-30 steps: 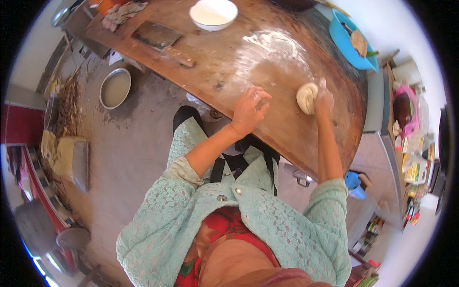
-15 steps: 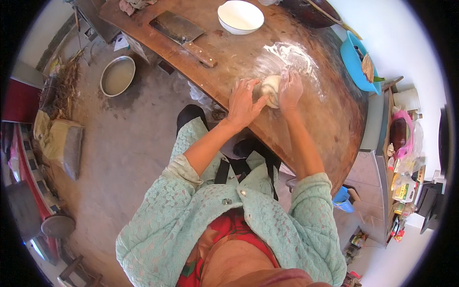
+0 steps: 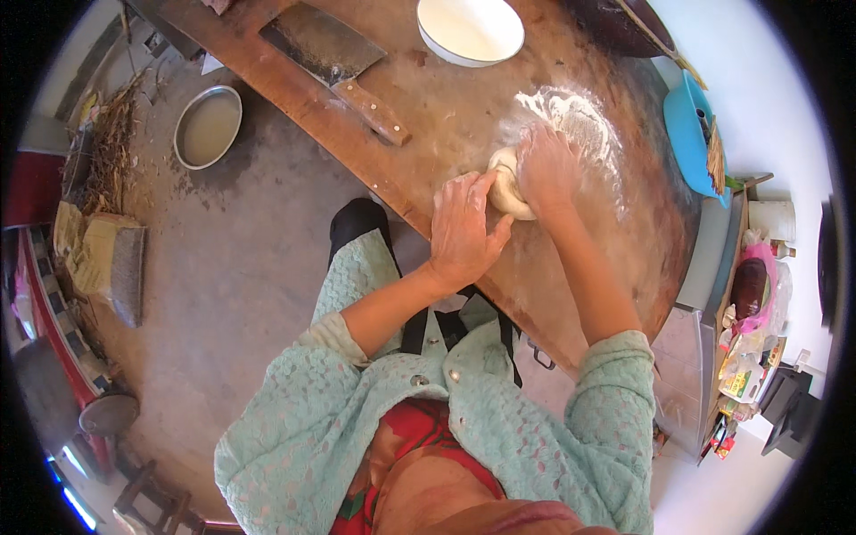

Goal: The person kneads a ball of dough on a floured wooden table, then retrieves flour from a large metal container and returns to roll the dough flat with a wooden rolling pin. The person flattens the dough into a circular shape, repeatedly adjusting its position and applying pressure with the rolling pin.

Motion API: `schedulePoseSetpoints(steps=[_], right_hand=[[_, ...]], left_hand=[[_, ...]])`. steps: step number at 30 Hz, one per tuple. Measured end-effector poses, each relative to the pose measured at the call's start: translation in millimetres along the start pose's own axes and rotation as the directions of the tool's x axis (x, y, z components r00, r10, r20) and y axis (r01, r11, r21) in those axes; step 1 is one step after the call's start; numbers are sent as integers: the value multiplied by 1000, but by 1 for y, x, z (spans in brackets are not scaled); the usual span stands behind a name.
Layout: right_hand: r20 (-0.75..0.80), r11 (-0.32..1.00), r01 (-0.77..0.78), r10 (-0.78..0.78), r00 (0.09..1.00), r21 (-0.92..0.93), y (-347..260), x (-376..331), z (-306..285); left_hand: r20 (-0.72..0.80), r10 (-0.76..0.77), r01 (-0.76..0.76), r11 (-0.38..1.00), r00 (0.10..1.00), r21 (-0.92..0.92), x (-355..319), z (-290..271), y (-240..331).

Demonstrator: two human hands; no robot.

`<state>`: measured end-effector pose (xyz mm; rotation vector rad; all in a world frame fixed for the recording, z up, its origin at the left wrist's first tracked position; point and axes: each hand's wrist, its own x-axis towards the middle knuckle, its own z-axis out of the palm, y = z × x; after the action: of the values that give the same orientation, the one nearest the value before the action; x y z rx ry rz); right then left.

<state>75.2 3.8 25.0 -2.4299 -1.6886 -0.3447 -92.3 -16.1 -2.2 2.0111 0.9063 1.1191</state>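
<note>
On the wooden tabletop (image 3: 481, 107) lies a rounded lump of pale dough (image 3: 510, 198), folded on its top. My right hand (image 3: 548, 168) presses over the dough's right side, its fingers stretched out toward the floured patch and its palm hiding part of the lump. My left hand (image 3: 464, 225) is at the dough's left side. Its fingers are extended and the thumb stands apart; the fingertips touch the edge of the lump. White flour (image 3: 584, 120) is spread just beyond my right hand.
A cleaver (image 3: 343, 71) with a wooden handle lies toward the far left of the table. A white bowl (image 3: 471, 61) stands at the far edge of view. To the right is a blue basin (image 3: 687, 134). A metal basin (image 3: 181, 143) sits on the floor at left.
My right hand has moved further over the dough, from its side to its top. My left hand has drawn slightly nearer to me. The whole view has shifted a little.
</note>
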Motion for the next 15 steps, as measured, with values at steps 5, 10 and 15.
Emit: schedulePoseSetpoints(steps=[5,10,15], right_hand=[[251,903,-385,334,908,191,-5,40,3],[216,792,-374,306,927,482,7,20,4],[396,95,-434,270,877,896,19,-30,-13]], left_hand=[[20,-50,47,989,999,143,8,3,-1],[-5,-118,115,963,993,243,20,16,-3],[-25,-115,112,989,993,-95,23,19,-8]])
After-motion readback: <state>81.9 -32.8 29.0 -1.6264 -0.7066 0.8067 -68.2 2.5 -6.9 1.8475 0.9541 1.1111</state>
